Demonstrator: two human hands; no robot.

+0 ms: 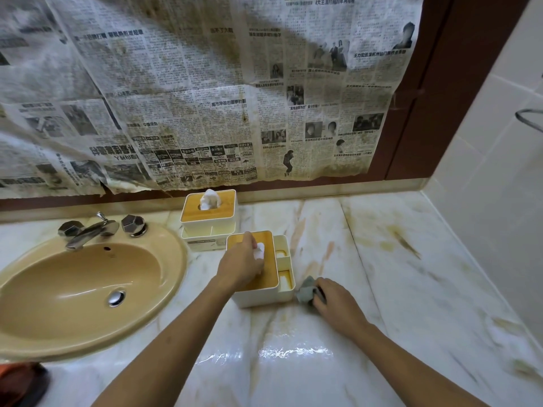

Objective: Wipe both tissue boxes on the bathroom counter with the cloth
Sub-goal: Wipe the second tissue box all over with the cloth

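Two white tissue boxes with wooden lids stand on the marble counter (293, 362). The near tissue box (258, 298) is in the middle of the view, and my left hand (239, 264) rests flat on its lid, partly covering the white tissue that sticks out. The far tissue box (208, 218) stands behind it by the wall, with a tissue poking up from its slot. My right hand (335, 304) holds a crumpled grey cloth (305, 292) on the counter, against the near box's right front corner.
A tan oval sink (82, 289) with a chrome tap (94, 230) fills the left side. Stained newspaper (205, 98) covers the wall above the counter. A tiled wall (493, 201) bounds the counter on the right. A dark object (20, 383) shows at the bottom left.
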